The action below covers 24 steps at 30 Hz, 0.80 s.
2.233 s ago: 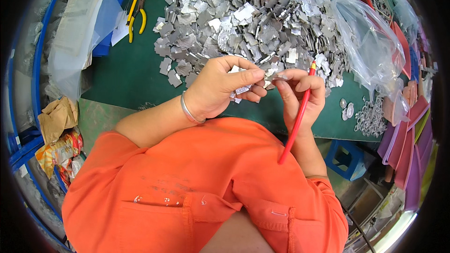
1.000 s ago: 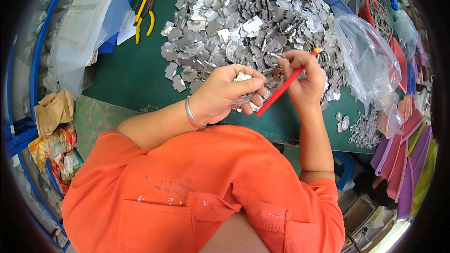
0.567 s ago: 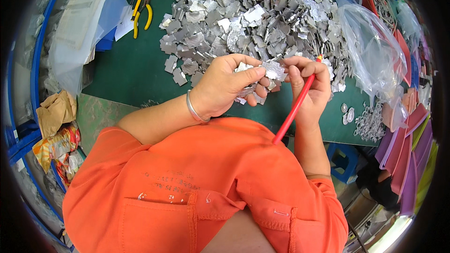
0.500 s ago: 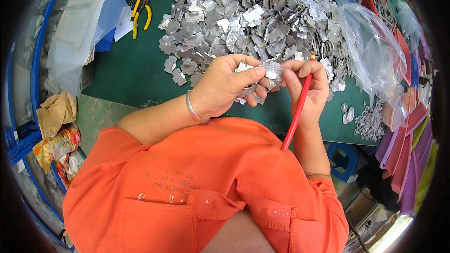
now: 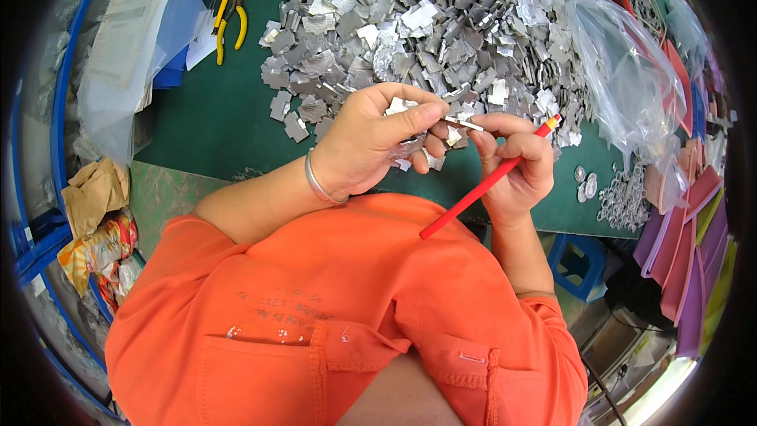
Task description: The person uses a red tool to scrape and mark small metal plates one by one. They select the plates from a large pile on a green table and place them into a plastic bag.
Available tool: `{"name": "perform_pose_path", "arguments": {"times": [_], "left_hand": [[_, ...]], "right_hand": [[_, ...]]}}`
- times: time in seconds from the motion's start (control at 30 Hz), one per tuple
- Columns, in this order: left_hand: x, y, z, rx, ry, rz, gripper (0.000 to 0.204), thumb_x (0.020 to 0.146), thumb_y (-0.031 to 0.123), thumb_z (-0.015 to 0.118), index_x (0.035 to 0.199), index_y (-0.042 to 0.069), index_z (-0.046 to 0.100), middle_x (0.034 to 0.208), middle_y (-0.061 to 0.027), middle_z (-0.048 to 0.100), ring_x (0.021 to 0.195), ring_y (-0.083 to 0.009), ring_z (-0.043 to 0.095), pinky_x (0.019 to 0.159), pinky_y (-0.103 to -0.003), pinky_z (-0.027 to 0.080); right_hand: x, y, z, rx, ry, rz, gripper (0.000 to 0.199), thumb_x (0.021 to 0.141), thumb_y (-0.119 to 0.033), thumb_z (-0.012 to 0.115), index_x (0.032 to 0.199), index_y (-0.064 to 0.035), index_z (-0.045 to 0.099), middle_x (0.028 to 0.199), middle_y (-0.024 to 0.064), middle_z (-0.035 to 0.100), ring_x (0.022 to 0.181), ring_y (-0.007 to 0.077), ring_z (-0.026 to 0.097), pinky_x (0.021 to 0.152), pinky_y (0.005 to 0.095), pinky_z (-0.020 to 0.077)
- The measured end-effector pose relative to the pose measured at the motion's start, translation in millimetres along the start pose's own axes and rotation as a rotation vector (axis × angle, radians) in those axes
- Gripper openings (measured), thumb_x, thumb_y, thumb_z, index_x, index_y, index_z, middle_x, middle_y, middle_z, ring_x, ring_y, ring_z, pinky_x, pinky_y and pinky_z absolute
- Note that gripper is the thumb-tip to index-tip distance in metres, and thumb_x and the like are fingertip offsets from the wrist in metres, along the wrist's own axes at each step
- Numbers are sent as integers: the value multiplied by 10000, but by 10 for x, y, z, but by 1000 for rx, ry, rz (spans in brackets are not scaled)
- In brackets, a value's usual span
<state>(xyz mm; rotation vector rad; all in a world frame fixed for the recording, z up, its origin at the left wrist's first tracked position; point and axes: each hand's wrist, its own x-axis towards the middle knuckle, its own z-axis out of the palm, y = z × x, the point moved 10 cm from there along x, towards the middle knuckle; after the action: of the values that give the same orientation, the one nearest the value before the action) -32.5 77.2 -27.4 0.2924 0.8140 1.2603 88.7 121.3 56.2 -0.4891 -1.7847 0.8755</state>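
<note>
My left hand [image 5: 371, 138] is closed around several small silvery metal plates, some showing below its fingers. Between the fingertips of both hands is one thin metal plate [image 5: 464, 122], turned edge-on. A long red pencil [image 5: 473, 195] slants through my right hand [image 5: 516, 170], its yellow-banded end up at the right and its other end by my orange shirt. The right thumb and forefinger touch the plate while the pencil stays in the same hand. Just beyond both hands spreads a large heap of similar metal plates [image 5: 418, 43].
Yellow-handled pliers [image 5: 230, 22] lie on the green table [image 5: 205, 122] at the far left. Right of the heap are a clear plastic bag [image 5: 623, 71], round metal discs [image 5: 585, 184] and a small pile of metal clasps [image 5: 624, 201]. A blue stool [image 5: 579, 264] stands below.
The plate between my hands has turned from face-up to edge-on. The pencil has swung flatter, its banded end moving right and its lower end left.
</note>
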Motion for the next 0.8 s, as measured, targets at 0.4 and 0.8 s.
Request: {"name": "perform_pose_path", "arguments": {"times": [0.4, 0.8], "left_hand": [[-79, 146, 43, 341, 88, 190, 200, 796, 24, 617, 976, -31, 549, 807, -117, 606, 640, -144, 602, 537, -237, 508], [-78, -211, 116, 258, 66, 123, 152, 823, 50, 595, 948, -22, 546, 835, -112, 605, 713, -153, 609, 556, -233, 507]], "right_hand": [[-182, 375, -28, 457, 100, 443, 272, 753, 92, 620, 811, -39, 388, 989, 184, 568, 821, 160, 582, 714, 261, 496], [-313, 93, -265, 296, 99, 232, 307, 722, 120, 633, 802, -39, 383, 906, 175, 581, 813, 191, 589, 736, 289, 492]]}}
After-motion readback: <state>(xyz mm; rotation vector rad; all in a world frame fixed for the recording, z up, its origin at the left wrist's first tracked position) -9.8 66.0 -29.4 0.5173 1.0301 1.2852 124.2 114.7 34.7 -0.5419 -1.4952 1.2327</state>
